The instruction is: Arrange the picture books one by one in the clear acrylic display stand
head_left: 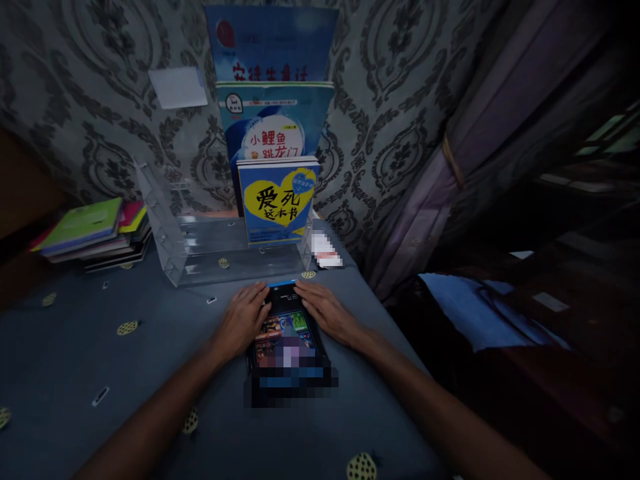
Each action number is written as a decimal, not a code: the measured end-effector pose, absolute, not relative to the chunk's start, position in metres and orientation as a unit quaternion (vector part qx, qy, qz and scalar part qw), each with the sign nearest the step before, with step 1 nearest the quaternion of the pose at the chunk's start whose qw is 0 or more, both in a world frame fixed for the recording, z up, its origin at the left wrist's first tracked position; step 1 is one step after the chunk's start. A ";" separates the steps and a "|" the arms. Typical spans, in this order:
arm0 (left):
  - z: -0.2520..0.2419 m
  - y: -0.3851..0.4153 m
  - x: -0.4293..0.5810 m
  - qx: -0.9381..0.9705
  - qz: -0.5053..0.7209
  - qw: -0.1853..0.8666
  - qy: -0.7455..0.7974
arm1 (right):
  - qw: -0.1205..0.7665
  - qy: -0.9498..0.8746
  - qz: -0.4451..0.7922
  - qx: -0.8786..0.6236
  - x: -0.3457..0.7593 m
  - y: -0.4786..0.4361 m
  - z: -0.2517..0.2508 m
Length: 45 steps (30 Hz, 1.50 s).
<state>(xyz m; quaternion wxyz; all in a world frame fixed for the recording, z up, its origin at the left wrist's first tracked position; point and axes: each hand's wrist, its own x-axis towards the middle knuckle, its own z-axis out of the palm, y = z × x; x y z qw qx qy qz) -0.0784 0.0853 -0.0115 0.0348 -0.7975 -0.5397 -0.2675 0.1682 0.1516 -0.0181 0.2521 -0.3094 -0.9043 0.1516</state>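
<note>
A dark book [290, 333] with colourful pictures on its cover lies on the patterned tablecloth, its lower part blurred by pixelation. My left hand [243, 315] rests on its upper left edge with the fingers stretched out. On the upper right edge lies my right hand [327, 312], also flat with extended fingers. Beyond them stands a clear acrylic rack [173, 250]. Its right side bears a yellow and blue book [280, 203] in front, a teal book [278, 120] behind that, and a tall blue book [273, 40] at the back.
Green, pink and other books [90, 230] are stacked at the left. A pixelated white item [326, 250] sits right of the rack. The tablecloth [165, 353] ends at a slanting right edge, beyond which are a tied curtain [425, 207] and a light blue sheet [480, 313].
</note>
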 end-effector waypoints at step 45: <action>0.014 0.135 -0.054 -0.874 -0.111 -0.121 -0.458 | 0.256 -0.906 0.132 -0.309 0.172 0.134 -0.010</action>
